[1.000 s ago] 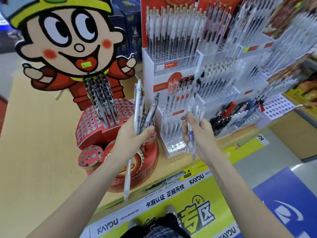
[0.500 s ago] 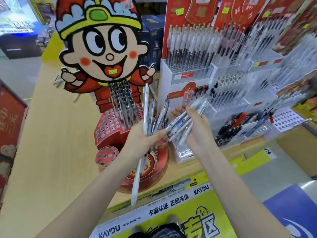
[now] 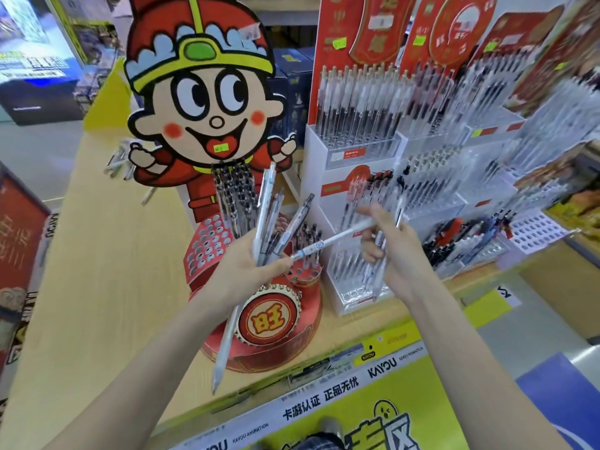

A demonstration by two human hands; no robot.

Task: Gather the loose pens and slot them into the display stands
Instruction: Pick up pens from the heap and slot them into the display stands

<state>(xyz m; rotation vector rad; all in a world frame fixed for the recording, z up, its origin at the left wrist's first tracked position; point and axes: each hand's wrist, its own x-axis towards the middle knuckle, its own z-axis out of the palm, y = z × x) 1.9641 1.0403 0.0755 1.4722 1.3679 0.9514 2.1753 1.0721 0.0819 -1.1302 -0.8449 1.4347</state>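
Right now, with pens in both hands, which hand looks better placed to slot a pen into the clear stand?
Probably the right hand. It is directly before the clear stand and pinches a white pen apart from its other pens. The left hand grips a full bunch of pens over the red stand.

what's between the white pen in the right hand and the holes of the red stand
The left hand and its fanned bunch of pens sit directly in front of the red stand. The white pen, pinched by the right hand, points its tip into that bunch, so the open holes lie behind it.
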